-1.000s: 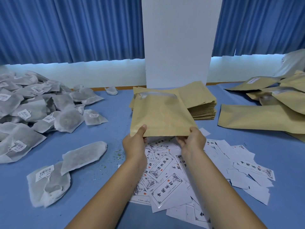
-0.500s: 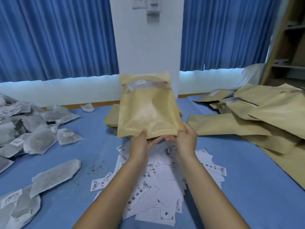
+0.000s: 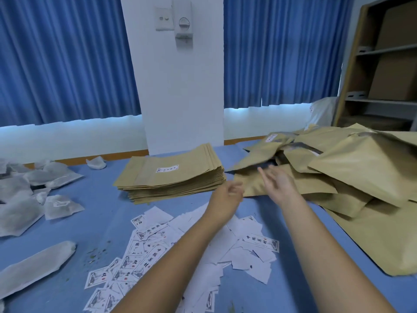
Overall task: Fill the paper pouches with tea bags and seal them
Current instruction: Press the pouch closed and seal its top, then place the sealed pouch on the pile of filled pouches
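Note:
A neat stack of flat brown paper pouches (image 3: 171,177) lies at the middle of the blue table. To the right, a loose heap of filled brown pouches (image 3: 352,168) spreads toward the table's edge. White tea bags (image 3: 24,195) are piled at the left, and one long tea bag (image 3: 36,267) lies alone nearer me. My left hand (image 3: 228,195) hovers between the stack and the heap, fingers loosely curled, holding nothing. My right hand (image 3: 277,181) is spread with straight fingers just at the near edge of the heap, empty and blurred by motion.
Printed white paper labels (image 3: 162,247) are scattered on the blue table (image 3: 101,213) under my forearms. A white pillar (image 3: 180,86) and blue curtains stand behind. A brown shelf unit (image 3: 383,64) rises at the far right. Green tea crumbs (image 3: 97,254) dot the cloth.
Both hands held one brown pouch by its bottom edge and raised it upright; now the pouch is out of my hands, which hang empty by the right-hand heap. The view has turned right.

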